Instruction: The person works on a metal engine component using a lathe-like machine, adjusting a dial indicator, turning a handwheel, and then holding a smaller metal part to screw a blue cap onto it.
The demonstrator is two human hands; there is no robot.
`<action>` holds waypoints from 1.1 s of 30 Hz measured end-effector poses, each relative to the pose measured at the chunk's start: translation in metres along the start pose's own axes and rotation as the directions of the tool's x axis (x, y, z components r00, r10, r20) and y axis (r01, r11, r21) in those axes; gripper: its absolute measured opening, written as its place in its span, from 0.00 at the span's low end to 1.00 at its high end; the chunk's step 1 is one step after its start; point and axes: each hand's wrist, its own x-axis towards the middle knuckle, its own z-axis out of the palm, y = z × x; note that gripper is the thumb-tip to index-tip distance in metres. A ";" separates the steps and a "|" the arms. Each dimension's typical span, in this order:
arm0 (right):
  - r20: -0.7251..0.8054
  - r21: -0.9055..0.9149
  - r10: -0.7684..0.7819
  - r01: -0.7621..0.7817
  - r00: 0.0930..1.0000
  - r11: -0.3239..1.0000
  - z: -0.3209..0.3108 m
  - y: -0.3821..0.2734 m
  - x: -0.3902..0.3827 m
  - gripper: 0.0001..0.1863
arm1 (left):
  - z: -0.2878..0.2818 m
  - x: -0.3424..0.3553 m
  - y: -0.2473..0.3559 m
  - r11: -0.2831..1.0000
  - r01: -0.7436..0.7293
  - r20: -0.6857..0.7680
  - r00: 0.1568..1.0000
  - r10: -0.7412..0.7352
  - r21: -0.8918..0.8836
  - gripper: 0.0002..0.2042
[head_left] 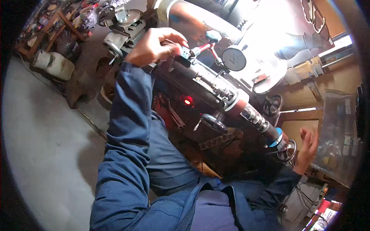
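Note:
My left hand (pixel 157 47) reaches to the upper middle, its fingers curled at the pale block base (pixel 186 53) of a dial indicator stand. The fingertips hide part of that base. From it a red jointed arm (pixel 203 49) runs to a round dial indicator (pixel 234 58), whose stem points down toward a long metal shaft assembly (pixel 252 117) on the machine. My right hand (pixel 307 149) is raised at the right with its fingers stretched out, holding nothing that I can see. Beside it are a chrome handwheel (pixel 293 153) and the shaft's blue-ringed end (pixel 276 138).
Another handwheel (pixel 214 122) sticks out toward my lap, near a small red light (pixel 187 101). A white plastic jug (pixel 54 64) lies at the far left by cluttered shelving. A bright lamp glare washes out the upper right. Clear plastic sheeting (pixel 334 134) hangs at the right.

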 end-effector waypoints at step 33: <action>0.525 0.249 0.325 -0.507 0.787 0.825 -0.105 0.149 -0.011 0.14 | -0.027 0.014 -0.068 0.922 0.344 -0.552 0.741 -0.383 -0.177 0.26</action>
